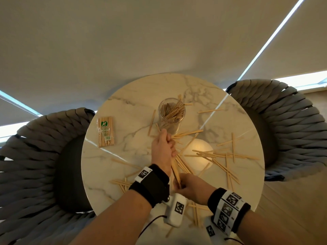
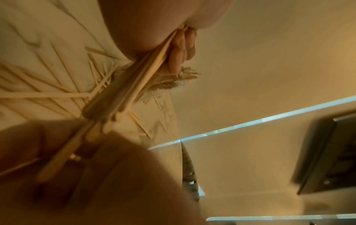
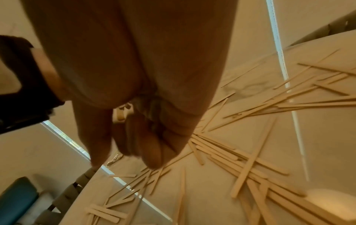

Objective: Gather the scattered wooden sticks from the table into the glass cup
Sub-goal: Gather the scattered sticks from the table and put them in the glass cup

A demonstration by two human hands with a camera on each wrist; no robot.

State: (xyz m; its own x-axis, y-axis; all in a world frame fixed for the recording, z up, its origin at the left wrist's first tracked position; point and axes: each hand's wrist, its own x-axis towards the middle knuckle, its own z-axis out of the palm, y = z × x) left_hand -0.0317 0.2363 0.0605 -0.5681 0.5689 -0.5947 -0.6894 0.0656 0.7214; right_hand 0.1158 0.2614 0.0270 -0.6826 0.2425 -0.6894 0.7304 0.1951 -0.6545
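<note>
My left hand point(image 1: 163, 147) grips a bundle of wooden sticks point(image 1: 175, 167) above the middle of the marble table point(image 1: 99, 174). In the left wrist view its fingers point(image 2: 181, 50) curl round the bundle point(image 2: 123, 94). My right hand point(image 1: 189, 188) holds the bundle's near end, and one stick end point(image 3: 121, 115) peeks out between its curled fingers point(image 3: 152, 152). Just beyond the left hand stands the glass cup point(image 1: 172, 114), holding several sticks. Loose sticks point(image 1: 221, 156) lie scattered to the right, and more loose sticks point(image 1: 122, 183) lie at the front left.
A sealed packet of sticks point(image 1: 106, 131) lies on the table's left side. One woven grey chair point(image 1: 35, 156) stands left of the round table and another chair point(image 1: 283, 121) to its right. More sticks point(image 3: 250, 159) cover the table near my right hand.
</note>
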